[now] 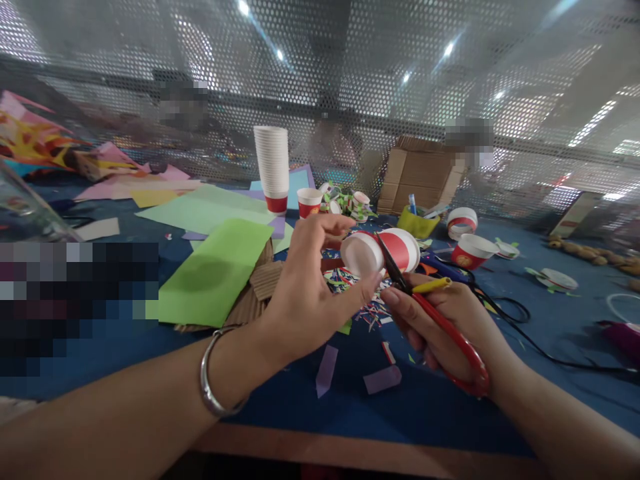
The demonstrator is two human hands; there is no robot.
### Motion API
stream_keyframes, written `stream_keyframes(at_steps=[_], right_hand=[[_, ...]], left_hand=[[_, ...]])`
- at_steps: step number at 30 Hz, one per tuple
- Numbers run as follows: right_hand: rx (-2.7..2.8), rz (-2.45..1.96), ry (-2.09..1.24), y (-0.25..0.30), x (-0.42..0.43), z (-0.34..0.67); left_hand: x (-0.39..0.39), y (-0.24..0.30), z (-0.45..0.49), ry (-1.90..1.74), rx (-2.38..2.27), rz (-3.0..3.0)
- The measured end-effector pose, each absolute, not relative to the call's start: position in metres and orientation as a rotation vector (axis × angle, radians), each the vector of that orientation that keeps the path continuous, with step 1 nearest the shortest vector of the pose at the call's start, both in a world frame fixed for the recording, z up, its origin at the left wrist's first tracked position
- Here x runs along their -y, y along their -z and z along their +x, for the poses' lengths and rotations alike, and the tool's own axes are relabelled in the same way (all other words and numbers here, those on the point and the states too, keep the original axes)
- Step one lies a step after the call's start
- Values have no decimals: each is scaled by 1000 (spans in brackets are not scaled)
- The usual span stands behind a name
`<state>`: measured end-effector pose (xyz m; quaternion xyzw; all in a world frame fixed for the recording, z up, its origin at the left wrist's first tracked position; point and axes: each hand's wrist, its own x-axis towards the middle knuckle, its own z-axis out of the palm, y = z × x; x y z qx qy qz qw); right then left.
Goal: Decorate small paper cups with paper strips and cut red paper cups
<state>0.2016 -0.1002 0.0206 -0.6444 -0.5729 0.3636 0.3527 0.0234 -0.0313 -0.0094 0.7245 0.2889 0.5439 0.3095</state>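
Note:
My left hand [310,287] holds a red and white paper cup [383,250] on its side, its white bottom turned toward me, fingers curled round it. My right hand [445,327] grips red-handled scissors [435,313] whose dark blades reach up against the cup's wall. A silver bangle [213,373] sits on my left wrist. Both hands hover above a blue table [425,407] strewn with paper scraps.
A tall stack of white cups [271,167] and a single red cup [309,201] stand behind. Green paper sheets [215,273] and corrugated cardboard [260,287] lie left. Cut cups [470,252], a yellow-green holder [417,223], a cardboard box [420,175] and black cable [520,320] are right. A perforated screen closes the back.

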Motion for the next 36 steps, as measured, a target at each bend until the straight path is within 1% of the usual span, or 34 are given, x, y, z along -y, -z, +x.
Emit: stream_keyframes(at_steps=[2, 4, 7, 13, 23, 31, 36], right_hand=[[1510, -1664, -912, -20, 99, 201], [1583, -1634, -861, -17, 96, 203], [1734, -1577, -727, -10, 89, 208], [2004, -1484, -329, 6, 77, 222], [1994, -1488, -350, 10, 78, 222], [1947, -1486, -351, 11, 80, 220], [1891, -1475, -290, 13, 82, 221]], left_hand=[[29, 10, 26, -1293, -829, 1634], [26, 8, 26, -1196, -867, 1548], [25, 5, 24, -1194, -877, 1550], [23, 8, 23, -1215, -843, 1556], [27, 11, 26, -1123, -835, 1570], [29, 12, 25, -1203, -823, 1604], [31, 10, 26, -1237, -829, 1550]])
